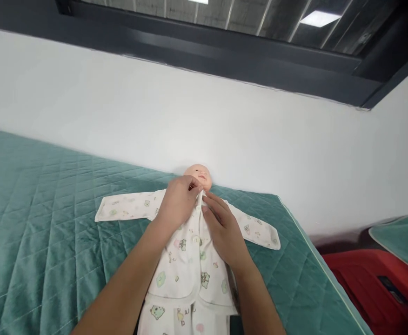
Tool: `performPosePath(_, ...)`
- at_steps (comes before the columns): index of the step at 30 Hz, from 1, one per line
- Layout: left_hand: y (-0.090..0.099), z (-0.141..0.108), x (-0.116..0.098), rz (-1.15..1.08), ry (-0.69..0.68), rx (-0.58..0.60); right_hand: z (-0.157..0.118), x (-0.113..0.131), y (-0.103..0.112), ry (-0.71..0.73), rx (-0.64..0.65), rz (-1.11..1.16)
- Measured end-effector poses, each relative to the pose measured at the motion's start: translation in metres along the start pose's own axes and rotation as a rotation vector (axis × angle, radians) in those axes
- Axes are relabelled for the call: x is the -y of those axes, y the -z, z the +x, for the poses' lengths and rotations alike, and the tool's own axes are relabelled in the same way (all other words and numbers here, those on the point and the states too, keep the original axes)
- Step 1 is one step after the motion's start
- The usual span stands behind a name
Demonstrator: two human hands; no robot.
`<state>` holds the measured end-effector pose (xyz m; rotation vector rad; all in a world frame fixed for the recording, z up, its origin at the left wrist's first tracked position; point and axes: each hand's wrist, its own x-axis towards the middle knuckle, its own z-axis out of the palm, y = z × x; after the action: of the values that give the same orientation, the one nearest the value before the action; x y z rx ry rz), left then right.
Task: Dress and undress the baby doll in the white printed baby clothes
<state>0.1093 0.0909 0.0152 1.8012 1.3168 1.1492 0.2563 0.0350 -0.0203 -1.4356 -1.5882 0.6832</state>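
A baby doll (203,173) lies on its back, its head by the wall. It wears a white long-sleeved baby shirt (179,274) printed with small bears, the sleeves spread out to both sides. At the collar, my left hand (180,197) pinches the top of the shirt's front edge just below the doll's chin. My right hand (224,228) is closed on the other side of the same front edge, fingertips at the cloth. A pale button (196,239) shows lower down the front. Matching printed trousers (176,321) reach the bottom of the view. My fingers hide the collar's fastening.
A green quilted cover (67,251) lies under the doll, its piped edge running down the right. Behind it stands a white wall (224,125) below a dark window frame (190,51). A red case-like object (367,279) is at the lower right.
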Motion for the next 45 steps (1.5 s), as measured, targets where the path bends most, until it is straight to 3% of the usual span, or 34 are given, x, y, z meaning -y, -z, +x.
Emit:
performPosePath(7,-0.006,-0.003,0.005,-0.039,0.076,0.028,0.005,-0.007,0.001,-0.016,0.058,0.085)
performPosePath(16,-0.002,-0.008,0.012,-0.11,0.115,-0.002,0.012,-0.009,-0.003,0.102,-0.069,0.175)
performPosePath(23,-0.003,-0.009,0.014,-0.183,0.159,-0.022,0.012,-0.006,-0.006,0.138,0.031,0.122)
performPosePath(30,-0.001,-0.012,0.013,-0.357,0.157,0.025,0.012,-0.006,-0.004,0.145,0.049,0.083)
performPosePath(36,-0.009,-0.014,0.009,-0.275,0.206,0.032,0.012,-0.007,-0.003,0.138,0.08,0.081)
performPosePath(45,-0.01,-0.017,0.006,-0.101,0.173,0.014,0.012,-0.008,-0.005,0.102,0.076,0.158)
